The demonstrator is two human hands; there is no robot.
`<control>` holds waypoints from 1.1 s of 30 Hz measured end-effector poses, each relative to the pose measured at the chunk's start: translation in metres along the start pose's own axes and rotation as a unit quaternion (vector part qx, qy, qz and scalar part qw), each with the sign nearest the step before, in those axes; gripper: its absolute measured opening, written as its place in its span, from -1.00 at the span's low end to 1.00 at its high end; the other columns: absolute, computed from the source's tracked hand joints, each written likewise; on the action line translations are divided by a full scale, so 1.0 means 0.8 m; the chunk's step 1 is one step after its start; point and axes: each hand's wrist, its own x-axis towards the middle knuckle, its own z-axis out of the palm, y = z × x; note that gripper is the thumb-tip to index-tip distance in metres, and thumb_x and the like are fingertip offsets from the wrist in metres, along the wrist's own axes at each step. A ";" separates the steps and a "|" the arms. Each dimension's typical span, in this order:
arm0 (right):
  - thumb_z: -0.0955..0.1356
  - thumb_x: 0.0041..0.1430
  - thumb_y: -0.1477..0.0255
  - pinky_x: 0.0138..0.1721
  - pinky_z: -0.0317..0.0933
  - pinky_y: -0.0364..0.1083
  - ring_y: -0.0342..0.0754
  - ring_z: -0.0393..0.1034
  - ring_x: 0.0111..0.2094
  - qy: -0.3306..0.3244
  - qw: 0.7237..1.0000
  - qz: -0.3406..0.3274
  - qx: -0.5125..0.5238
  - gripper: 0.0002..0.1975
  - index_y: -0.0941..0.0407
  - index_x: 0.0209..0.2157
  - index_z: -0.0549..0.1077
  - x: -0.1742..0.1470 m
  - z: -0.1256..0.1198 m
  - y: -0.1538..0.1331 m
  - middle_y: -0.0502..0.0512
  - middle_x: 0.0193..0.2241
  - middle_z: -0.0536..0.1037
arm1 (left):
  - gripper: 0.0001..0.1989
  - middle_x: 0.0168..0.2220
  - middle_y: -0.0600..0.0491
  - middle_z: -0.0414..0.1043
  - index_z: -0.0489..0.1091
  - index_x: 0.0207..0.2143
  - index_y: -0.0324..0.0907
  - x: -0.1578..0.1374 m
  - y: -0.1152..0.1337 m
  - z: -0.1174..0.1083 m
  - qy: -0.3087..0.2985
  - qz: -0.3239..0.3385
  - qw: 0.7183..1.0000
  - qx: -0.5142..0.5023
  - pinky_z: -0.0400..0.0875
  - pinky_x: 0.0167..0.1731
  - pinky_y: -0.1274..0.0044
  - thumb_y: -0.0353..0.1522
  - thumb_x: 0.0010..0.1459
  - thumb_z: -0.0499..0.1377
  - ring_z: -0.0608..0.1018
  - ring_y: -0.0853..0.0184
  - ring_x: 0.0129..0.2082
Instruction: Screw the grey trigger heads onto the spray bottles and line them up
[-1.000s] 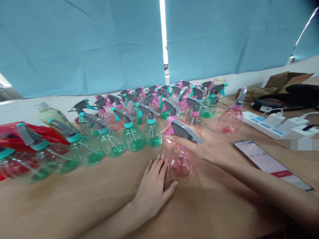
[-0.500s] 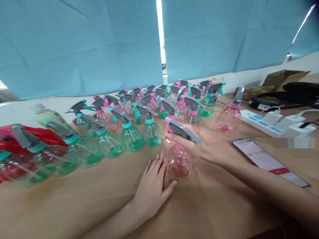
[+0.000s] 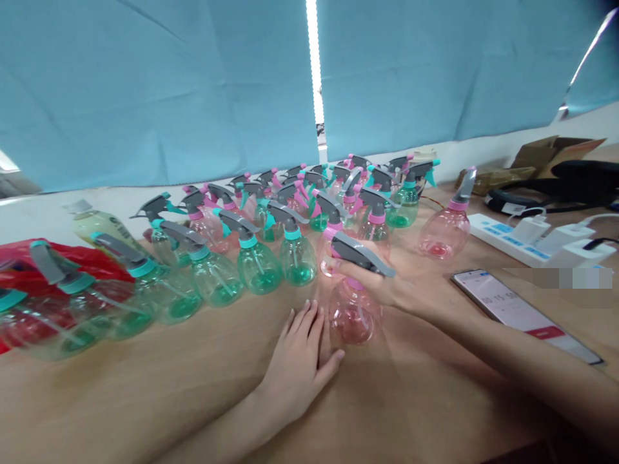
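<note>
My right hand (image 3: 370, 283) is closed around the neck of a pink spray bottle (image 3: 354, 317), just under its grey trigger head. The bottle stands upright on the wooden table (image 3: 203, 393), and part of its collar is hidden by the fingers. Flat on the tabletop, left of that bottle's base, rests my left hand (image 3: 300, 361), fingers stretched out and holding nothing. Just beyond the hands stand a green spray bottle (image 3: 298, 258) with a turquoise collar and another pink spray bottle (image 3: 331, 248).
Several green and pink spray bottles fill the table's back and left. A lone pink bottle (image 3: 445, 229) stands right, near a white power strip (image 3: 503, 238) with chargers. A phone (image 3: 522, 316) lies beside my right forearm. A red plastic bag (image 3: 94, 261) and a cardboard box (image 3: 551, 154) sit farther out.
The view has shifted very slightly. Both hands keep their places, the right still on the pink spray bottle and the left still flat on the table.
</note>
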 end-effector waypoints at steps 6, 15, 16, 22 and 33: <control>0.34 0.15 0.35 -0.36 0.36 -0.05 -0.03 0.42 -0.42 -0.016 1.000 0.009 0.001 -0.85 -0.08 -0.24 0.54 -0.006 -0.012 -0.018 -0.04 -0.42 0.56 | -0.39 0.24 -0.28 0.17 0.21 0.18 -0.39 0.000 -0.001 0.002 0.012 0.000 1.000 -0.006 0.14 0.18 0.13 -0.08 0.30 -0.01 0.21 -0.01 0.25; 0.38 0.11 0.39 -0.36 0.37 -0.05 -0.01 0.48 -0.35 -0.001 1.000 0.010 -0.007 -0.69 -0.12 -0.07 0.50 -0.009 -0.013 -0.017 -0.05 -0.32 0.61 | -0.38 0.24 -0.30 0.16 0.21 0.18 -0.43 -0.001 0.000 0.001 0.003 0.001 1.000 -0.003 0.15 0.17 0.12 -0.09 0.29 -0.01 0.22 -0.03 0.25; 0.38 0.11 0.39 -0.37 0.37 -0.05 0.00 0.48 -0.34 0.000 1.000 0.009 -0.007 -0.68 -0.12 -0.07 0.50 -0.009 -0.013 -0.017 -0.04 -0.32 0.61 | -0.38 0.24 -0.29 0.17 0.21 0.18 -0.42 -0.002 -0.001 0.001 0.005 0.000 1.000 -0.005 0.15 0.17 0.12 -0.09 0.29 0.00 0.22 -0.03 0.25; 0.37 0.13 0.38 -0.39 0.37 -0.05 0.00 0.46 -0.39 -0.001 1.000 0.004 -0.021 -0.72 -0.11 -0.09 0.50 -0.009 -0.014 -0.017 -0.05 -0.36 0.60 | -0.40 0.24 -0.28 0.17 0.21 0.18 -0.38 -0.001 -0.001 0.002 0.012 0.001 1.000 -0.010 0.15 0.17 0.12 -0.10 0.29 0.01 0.21 -0.01 0.25; 0.38 0.11 0.39 -0.38 0.36 -0.05 0.01 0.46 -0.37 0.000 1.000 0.006 -0.014 -0.77 -0.10 -0.16 0.53 -0.007 -0.013 -0.017 -0.05 -0.39 0.59 | -0.39 0.24 -0.29 0.16 0.21 0.18 -0.40 0.000 0.001 0.000 0.006 -0.002 1.000 -0.008 0.16 0.16 0.10 -0.09 0.28 0.01 0.22 -0.02 0.25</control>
